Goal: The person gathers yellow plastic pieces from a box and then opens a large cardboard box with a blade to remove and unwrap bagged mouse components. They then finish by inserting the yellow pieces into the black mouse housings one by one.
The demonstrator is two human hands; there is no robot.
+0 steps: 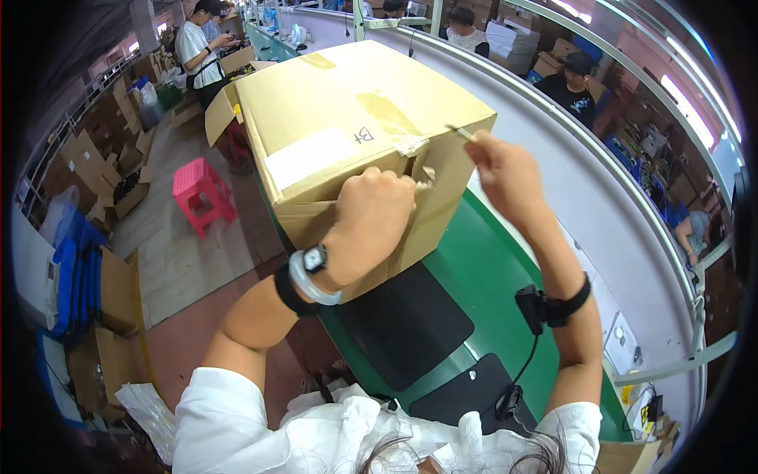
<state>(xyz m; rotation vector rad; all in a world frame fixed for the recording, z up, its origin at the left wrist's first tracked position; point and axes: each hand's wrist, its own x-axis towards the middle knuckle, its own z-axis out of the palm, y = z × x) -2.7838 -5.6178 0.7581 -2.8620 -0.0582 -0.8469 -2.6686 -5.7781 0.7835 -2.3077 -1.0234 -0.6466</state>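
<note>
A large cardboard box stands on the green bench, with brown tape on its top and a torn patch at the front upper edge. My left hand is closed in a fist against the front face, gripping the cardboard flap beside the tear. Off the box's front right corner, my right hand is closed on a thin, dark, pointed tool. Its tip lies over the top edge; I cannot make out its exact kind or whether it touches the cardboard.
Two black mats lie on the green bench near my body. To the left, a pink stool stands on the floor. A white partition runs along the right. Cartons line the left side, and several people work beyond.
</note>
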